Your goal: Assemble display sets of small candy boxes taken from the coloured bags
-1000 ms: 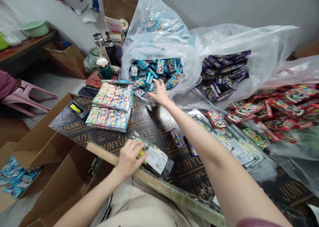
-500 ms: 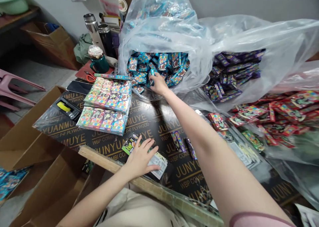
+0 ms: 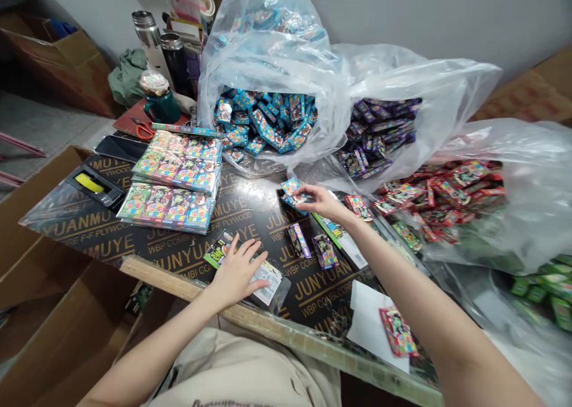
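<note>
My right hand (image 3: 320, 202) pinches a small blue candy box (image 3: 291, 187) just above the dark plywood tabletop (image 3: 243, 186). Spread flat, my left hand (image 3: 238, 271) rests on a printed card in a clear plastic sleeve (image 3: 268, 280) at the table's front edge. Between my hands lie two purple boxes, one (image 3: 299, 241) upright to the view and the other (image 3: 325, 252) closer to my right forearm. Below that forearm, a red box (image 3: 397, 332) lies on white paper (image 3: 364, 314). Another sleeved card (image 3: 346, 240) is partly hidden beneath my right arm.
Clear bags of blue boxes (image 3: 268, 124), purple boxes (image 3: 379, 133) and red boxes (image 3: 465, 186) line the back. Stacked multi-box packs (image 3: 172, 186) sit at left, near a tape dispenser (image 3: 95, 183), scissors (image 3: 142, 129) and a green mug (image 3: 161, 105). Cardboard cartons (image 3: 84, 329) stand below the left edge.
My right hand has come out of the blue bag towards me and rightward, now carrying a blue candy box. My left hand stays on the sleeved card. The camera view has swung right.
</note>
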Demonstrator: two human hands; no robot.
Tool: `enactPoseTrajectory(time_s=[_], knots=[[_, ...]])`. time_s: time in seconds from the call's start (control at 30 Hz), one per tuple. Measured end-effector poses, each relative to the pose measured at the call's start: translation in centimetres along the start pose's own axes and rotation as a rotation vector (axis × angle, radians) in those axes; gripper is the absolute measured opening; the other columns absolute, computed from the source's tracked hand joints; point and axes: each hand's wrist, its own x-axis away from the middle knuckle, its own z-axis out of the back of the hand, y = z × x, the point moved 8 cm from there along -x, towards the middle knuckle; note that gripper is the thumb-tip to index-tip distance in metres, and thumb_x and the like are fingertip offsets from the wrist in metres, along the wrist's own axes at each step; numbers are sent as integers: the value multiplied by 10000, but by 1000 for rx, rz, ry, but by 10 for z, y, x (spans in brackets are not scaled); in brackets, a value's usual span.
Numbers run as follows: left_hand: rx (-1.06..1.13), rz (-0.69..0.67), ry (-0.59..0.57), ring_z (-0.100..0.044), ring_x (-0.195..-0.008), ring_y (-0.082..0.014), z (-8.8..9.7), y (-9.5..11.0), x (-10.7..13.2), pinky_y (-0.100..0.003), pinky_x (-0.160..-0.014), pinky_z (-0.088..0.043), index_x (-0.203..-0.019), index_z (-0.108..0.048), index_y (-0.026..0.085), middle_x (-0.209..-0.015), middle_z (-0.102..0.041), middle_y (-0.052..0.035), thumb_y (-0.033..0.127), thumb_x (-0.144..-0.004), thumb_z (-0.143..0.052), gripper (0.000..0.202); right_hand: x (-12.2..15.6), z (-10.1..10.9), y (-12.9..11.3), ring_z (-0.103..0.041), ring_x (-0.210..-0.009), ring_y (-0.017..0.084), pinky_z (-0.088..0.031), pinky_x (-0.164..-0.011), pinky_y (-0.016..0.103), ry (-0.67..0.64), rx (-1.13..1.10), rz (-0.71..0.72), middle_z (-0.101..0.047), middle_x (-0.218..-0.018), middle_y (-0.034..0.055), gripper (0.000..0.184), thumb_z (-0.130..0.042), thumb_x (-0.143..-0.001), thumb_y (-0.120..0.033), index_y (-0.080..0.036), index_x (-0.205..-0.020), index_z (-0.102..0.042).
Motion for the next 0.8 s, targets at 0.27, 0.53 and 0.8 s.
enactPoseTrajectory(time_s=[0.27, 0.53, 0.8], knots=[[95, -223, -240, -362, -1384, -346, -1, 20, 2, -668, -1139, -67, -1377, -448, 248, -1462, -453, -161, 409, -658, -809, 821, 44, 18, 16, -576, -679, 150, -457, -681, 301, 180, -316, -162, -637, -749, -7, 316, -801, -596, -409, -204, -758, -625], [427, 122, 140, -415, -1343, -354, 32, 4, -24, -608, -1134, -211, -1397, -450, 197, -1454, -448, -193, 476, -711, -759, 802, 115, -27, -47, -596, -762, 137, -497, -692, 272, 123, -791, -208, -637, -905, -10, 603, -810, -648, -319, -323, -1185, -536], [1321, 461, -63, -646, -840, -168, 13, 35, -32, -298, -758, -524, -1211, -609, 137, -1039, -684, -98, 348, -605, -834, 680, 170, -57, -74, -588, -763, 140, -477, -686, 279, -50, -565, -167, -668, -898, 38, 244, -670, -807, -400, -194, -936, -656]])
